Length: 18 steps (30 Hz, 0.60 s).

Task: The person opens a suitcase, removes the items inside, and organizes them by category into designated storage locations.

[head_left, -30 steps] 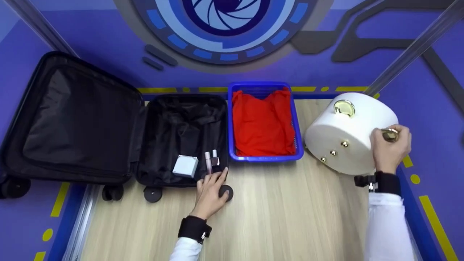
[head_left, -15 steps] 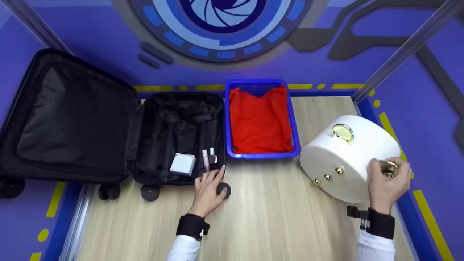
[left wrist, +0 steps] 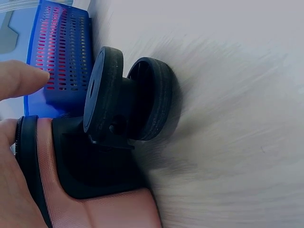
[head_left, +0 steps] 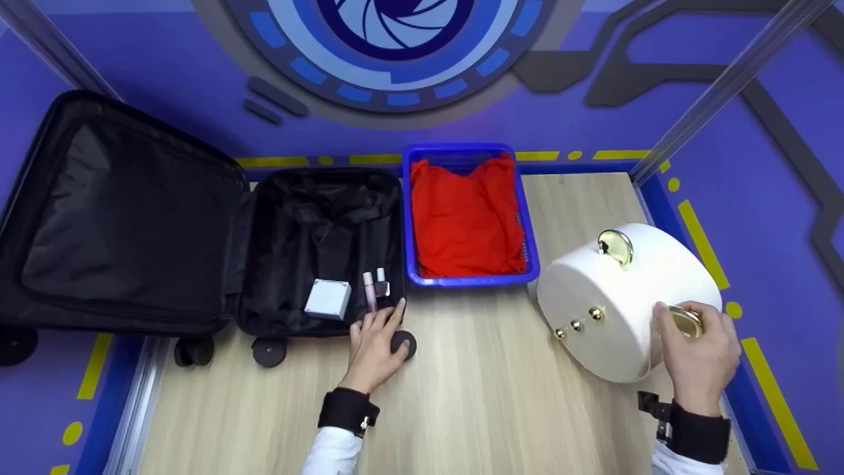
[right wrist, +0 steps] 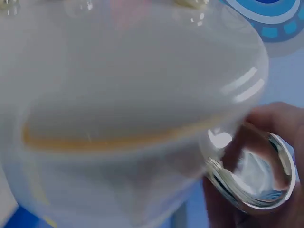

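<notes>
While I am watching through the head view, my right grip (head_left: 702, 353), a bare hand, is holding a gold handle (head_left: 686, 322) of the white case (head_left: 633, 287), with thumb and fingers closing around it. In the right wrist view, the handle is showing as a shiny ring among the fingers. The case is taking up the right part of the table (head_left: 481, 389) and standing at a slant, its face with 3 gold knobs (head_left: 577, 325) pointing toward the near left; I cannot tell if it is fully resting on the wood.

My left grip (head_left: 376, 346) is keeping its fingers loosely extended and holding nothing; they are lying over the near rim of the black-lined suitcase (head_left: 290, 264), and the thumb is sitting out beside a wheel (left wrist: 104, 90). The left wrist view is showing a pinkish outer shell (left wrist: 118, 209) there.

Inside the suitcase, a white box (head_left: 328, 299), a pink tube (head_left: 370, 291) and a small bottle (head_left: 382, 285) are lying near those fingertips, while the lid (head_left: 132, 218) is leaning open to the left. Between the suitcase and the case, a blue basket (head_left: 471, 282) is holding a red cloth (head_left: 467, 221).
</notes>
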{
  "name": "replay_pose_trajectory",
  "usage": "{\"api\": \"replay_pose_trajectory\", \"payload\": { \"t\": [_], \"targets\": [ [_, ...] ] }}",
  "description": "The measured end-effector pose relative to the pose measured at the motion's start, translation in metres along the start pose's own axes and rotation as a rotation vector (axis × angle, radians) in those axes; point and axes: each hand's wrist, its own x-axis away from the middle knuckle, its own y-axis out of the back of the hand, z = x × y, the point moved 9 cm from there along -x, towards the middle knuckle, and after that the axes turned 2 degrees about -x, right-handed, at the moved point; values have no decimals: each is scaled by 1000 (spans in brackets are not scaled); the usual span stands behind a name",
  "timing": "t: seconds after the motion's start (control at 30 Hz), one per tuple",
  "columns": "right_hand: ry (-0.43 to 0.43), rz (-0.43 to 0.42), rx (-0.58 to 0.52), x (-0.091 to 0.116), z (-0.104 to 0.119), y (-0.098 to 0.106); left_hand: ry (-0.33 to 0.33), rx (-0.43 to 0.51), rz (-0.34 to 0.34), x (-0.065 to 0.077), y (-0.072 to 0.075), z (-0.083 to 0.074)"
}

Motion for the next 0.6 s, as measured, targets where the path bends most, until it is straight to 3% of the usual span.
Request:
{"api": "replay_pose_trajectory", "payload": {
  "t": [0.13,0.27,0.43,0.6],
  "targets": [
    [178,62,94,-3,28,-5,13,-25,-10,-1,1,-4],
    [332,124,144,-9,50,-14,-2,-17,-107,-4,7,-19],
    [346,269,218,-15,55,-25,-66,5,-211,-11,10,-51],
    [346,323,249,-18,54,-31,-166,45,-135,-24,-5,-98]
  ]
}}
